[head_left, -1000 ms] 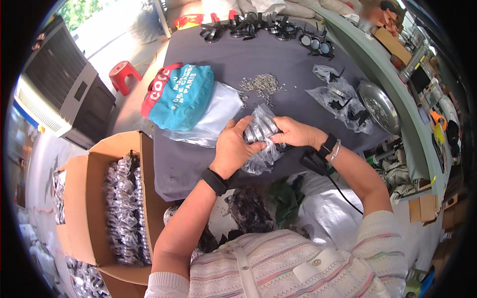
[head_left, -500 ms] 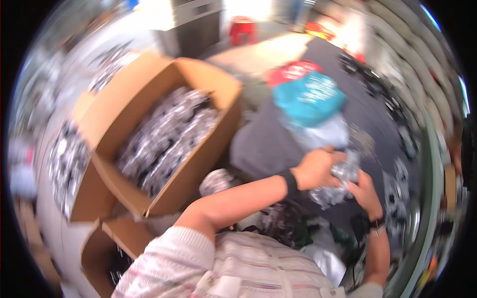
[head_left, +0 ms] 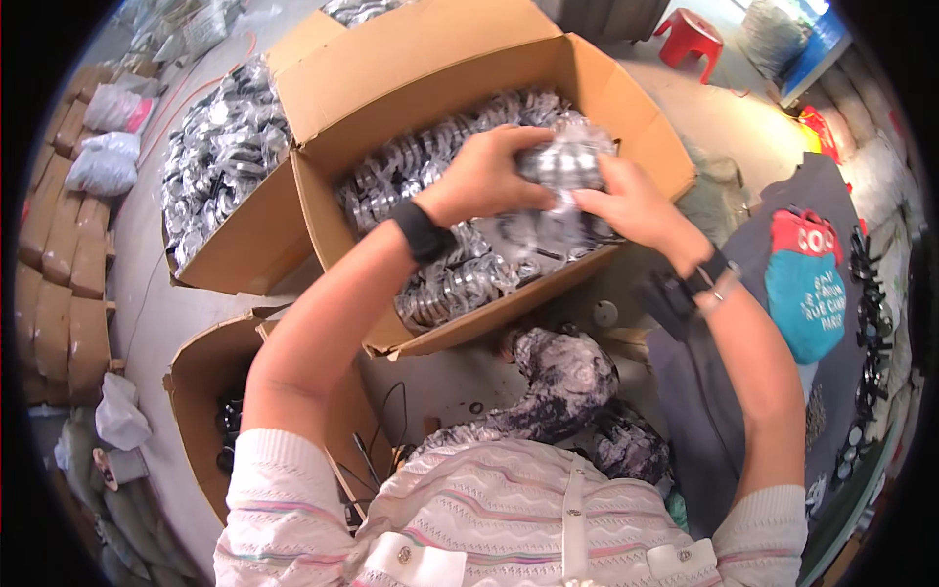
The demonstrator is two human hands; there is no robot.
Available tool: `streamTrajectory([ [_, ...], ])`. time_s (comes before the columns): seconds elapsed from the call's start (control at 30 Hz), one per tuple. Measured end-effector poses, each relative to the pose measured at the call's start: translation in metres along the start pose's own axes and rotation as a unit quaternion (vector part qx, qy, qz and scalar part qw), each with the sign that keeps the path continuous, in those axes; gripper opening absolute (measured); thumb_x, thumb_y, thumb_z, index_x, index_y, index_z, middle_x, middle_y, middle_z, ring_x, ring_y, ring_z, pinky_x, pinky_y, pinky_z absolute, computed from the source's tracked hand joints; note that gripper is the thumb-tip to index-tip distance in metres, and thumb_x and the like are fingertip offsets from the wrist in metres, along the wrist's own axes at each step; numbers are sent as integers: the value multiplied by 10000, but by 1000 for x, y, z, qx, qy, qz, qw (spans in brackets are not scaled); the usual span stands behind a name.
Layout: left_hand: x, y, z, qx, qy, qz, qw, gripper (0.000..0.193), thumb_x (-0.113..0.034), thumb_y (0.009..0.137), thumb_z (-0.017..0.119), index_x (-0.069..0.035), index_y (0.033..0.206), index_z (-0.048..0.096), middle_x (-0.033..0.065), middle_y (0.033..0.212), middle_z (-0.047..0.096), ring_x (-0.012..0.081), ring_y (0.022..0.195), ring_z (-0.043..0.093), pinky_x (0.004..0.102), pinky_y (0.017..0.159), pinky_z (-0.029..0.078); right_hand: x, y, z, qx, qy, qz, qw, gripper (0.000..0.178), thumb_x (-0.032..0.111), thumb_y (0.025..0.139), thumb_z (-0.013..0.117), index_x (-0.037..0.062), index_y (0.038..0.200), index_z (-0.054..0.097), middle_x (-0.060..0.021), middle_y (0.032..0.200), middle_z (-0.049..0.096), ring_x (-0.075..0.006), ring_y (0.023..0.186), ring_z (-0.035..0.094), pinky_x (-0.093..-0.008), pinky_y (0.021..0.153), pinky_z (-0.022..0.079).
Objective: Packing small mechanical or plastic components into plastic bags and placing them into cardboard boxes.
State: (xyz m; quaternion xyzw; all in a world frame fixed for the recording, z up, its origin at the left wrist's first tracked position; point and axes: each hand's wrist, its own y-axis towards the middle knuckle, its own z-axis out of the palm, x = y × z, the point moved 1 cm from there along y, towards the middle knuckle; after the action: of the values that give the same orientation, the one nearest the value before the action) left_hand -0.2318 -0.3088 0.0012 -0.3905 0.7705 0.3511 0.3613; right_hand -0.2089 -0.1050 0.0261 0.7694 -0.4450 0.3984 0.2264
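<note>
Between my two hands is a bundle of silvery parts in clear plastic (head_left: 567,161), blurred by motion; their exact kind cannot be made out. My left hand (head_left: 489,176) grips it from the left, thumb below and fingers over the top. My right hand (head_left: 636,201) closes on its right side. Both hands are over an open cardboard box (head_left: 641,112), near its right end. Rows of similar plastic-wrapped silvery and dark parts (head_left: 440,298) lie inside. The bundle hides part of the box's contents.
Left of the box is a heap of wrapped parts (head_left: 230,147). A smaller carton (head_left: 210,391) stands near my left elbow. On the right, a grey-covered table (head_left: 694,382) carries a teal and red bag (head_left: 807,293) and black parts (head_left: 866,323). A red stool (head_left: 692,37) stands behind.
My hands have moved left with the wrapped bundle, from above the grey table to over the box. The view has swung left too.
</note>
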Motion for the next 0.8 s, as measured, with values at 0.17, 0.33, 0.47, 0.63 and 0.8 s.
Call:
streamTrajectory([
  [0.17,96,-34,-44,49,8,-198,979,692,-99,582,792,35,1214,544,108,1099,627,149,1013,568,287,920,436,-86,105,117,69,169,-46,982,248,138,750,648,-21,938,622,-153,787,665,-215,737,642,-345,705,493],
  [0.33,178,-81,-55,70,41,-298,951,723,-146,556,821,-14,1212,546,134,1060,638,195,996,591,304,901,454,-120,142,206,165,209,8,964,278,137,722,672,-12,953,628,-169,816,667,-246,784,646,-348,739,487],
  [0.47,222,-94,-52,114,42,-402,907,769,-150,540,833,-43,1236,523,144,1114,613,244,1043,577,321,922,443,-152,157,255,203,241,36,949,313,146,714,680,-8,981,623,-182,838,664,-302,808,638,-361,754,480],
  [0.63,246,-99,-58,156,44,-459,874,808,-149,536,839,-61,1262,494,150,1171,581,261,1089,547,330,936,427,-165,166,290,208,251,45,944,343,171,705,698,-4,990,621,-206,866,658,-334,848,632,-376,768,481],
  [0.8,260,-112,-57,178,63,-488,852,828,-110,511,846,-55,1251,478,151,1188,571,269,1118,531,338,945,419,-176,167,321,220,220,37,950,332,207,704,720,-25,921,623,-223,859,651,-359,854,628,-403,764,484],
])
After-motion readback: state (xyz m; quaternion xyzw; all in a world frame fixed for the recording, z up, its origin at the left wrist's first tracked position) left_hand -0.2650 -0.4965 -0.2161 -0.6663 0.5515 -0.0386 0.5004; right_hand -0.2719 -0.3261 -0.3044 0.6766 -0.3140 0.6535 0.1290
